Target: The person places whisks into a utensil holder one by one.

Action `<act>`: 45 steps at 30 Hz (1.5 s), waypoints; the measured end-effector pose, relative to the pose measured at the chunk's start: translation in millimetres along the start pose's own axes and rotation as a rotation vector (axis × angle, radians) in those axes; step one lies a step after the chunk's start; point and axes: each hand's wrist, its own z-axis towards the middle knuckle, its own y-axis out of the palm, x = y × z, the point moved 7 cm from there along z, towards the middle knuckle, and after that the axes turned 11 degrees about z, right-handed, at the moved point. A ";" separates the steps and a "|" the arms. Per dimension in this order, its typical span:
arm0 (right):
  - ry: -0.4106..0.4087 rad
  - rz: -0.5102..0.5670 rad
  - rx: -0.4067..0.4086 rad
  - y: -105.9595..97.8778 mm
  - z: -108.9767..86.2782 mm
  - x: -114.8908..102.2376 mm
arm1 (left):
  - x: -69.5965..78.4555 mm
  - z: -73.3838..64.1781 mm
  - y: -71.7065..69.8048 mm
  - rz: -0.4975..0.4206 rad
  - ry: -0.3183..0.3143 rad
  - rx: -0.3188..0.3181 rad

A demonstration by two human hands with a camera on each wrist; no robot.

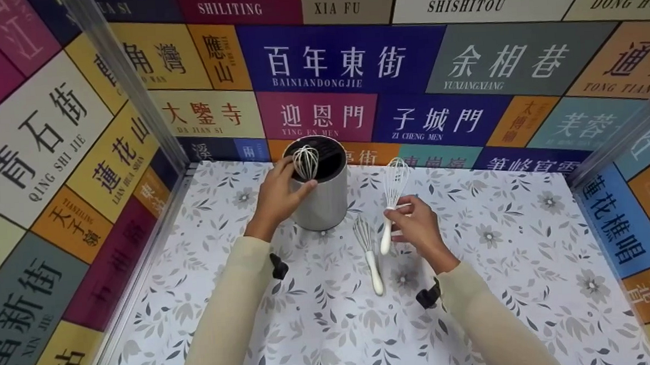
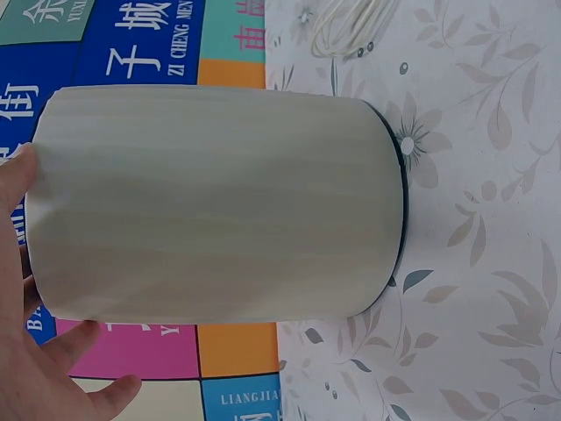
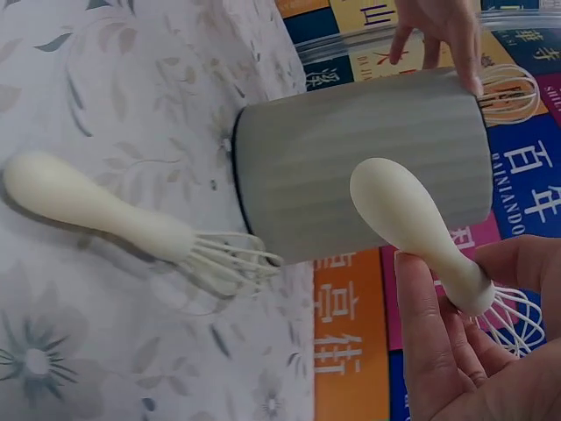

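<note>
Head view: the right hand (image 1: 416,222) pinches a balloon whisk (image 1: 391,204). Left hand (image 1: 281,193) touches the gray canister (image 1: 322,205) at its rim, grip indeterminable.

From the near side, the head camera looks forward and down over the floral tabletop (image 1: 310,328). Close up, the left-wrist view faces the utensil holder (image 1: 326,203); the right-wrist view, facing far left, shares it.

A hand could pass between the left sleeve (image 1: 221,316) and the lying whisk (image 1: 375,275), but the gray canister (image 1: 322,206) blocks the far end.
</note>
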 end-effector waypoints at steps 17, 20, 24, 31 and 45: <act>-0.144 0.028 -0.029 24.1 9.8 -72.4 | -2.2 -1.6 -0.3 0.005 -0.007 0.004; -0.188 0.018 -0.023 28.4 12.9 -84.2 | -2.0 -1.6 0.1 0.010 -0.005 0.007; -0.258 0.030 -0.016 35.8 18.0 -100.4 | -1.9 -1.2 0.0 0.009 -0.008 0.002; -0.330 0.025 0.006 52.9 23.8 -125.2 | -1.5 -1.1 -1.4 0.004 -0.006 0.000; -0.447 0.016 0.006 76.7 39.3 -159.5 | 0.4 0.0 -0.2 -0.004 -0.007 -0.004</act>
